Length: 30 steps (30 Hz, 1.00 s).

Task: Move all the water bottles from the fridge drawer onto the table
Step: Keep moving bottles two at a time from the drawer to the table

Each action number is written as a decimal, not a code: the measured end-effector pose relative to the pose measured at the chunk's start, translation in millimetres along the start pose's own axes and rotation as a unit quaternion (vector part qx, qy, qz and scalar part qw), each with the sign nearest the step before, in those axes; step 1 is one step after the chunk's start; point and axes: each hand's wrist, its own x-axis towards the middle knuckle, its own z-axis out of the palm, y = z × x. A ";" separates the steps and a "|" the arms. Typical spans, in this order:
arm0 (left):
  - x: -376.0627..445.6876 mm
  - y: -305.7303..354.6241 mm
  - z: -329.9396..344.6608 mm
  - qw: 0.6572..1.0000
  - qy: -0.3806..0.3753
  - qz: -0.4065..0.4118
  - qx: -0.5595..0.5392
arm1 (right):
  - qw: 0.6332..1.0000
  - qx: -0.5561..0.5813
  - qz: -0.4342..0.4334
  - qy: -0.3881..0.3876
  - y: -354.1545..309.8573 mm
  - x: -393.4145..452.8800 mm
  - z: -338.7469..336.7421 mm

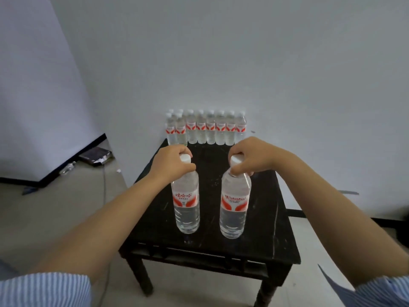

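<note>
My left hand (pixel 171 161) has its fingers (pixel 188 167) clenched round the neck of the left bottle (pixel 186 204); my right hand (pixel 249 157) grips the right bottle (pixel 234 207), labelled "Wahaha". Both stand upright on the worktop (pixel 276 218), a bottle row (pixel 207 127) beyond my fingers.

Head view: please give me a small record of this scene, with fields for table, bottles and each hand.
table: black table, against the white wall
back row: bottles standing upright along the far edge, white caps, red labels
left hand: left hand grips the neck of the left bottle
right hand: right hand grips the neck of the right bottle
held bottles: upright, apart from each other, over the table's near half; contact with the top cannot be told
fridge drawer: not in view
</note>
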 end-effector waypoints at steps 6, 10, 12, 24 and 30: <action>106.2 -34.3 14.9 0.999 0.005 -0.026 0.021 | 0.997 -0.050 -0.048 0.014 36.6 117.3 -18.3; 171.9 -62.6 25.2 0.999 0.014 -0.022 0.037 | 0.998 -0.055 -0.017 0.030 61.7 193.0 -19.4; 210.3 -79.6 31.5 0.999 0.009 -0.011 0.042 | 0.998 -0.046 0.012 0.045 75.2 233.0 -15.2; 400.9 -160.8 88.4 0.995 -0.080 0.060 0.022 | 0.980 -0.002 0.172 0.096 127.2 414.1 13.9; 470.9 -182.7 132.5 0.990 -0.120 0.067 0.016 | 0.970 0.017 0.222 0.101 161.8 487.3 35.6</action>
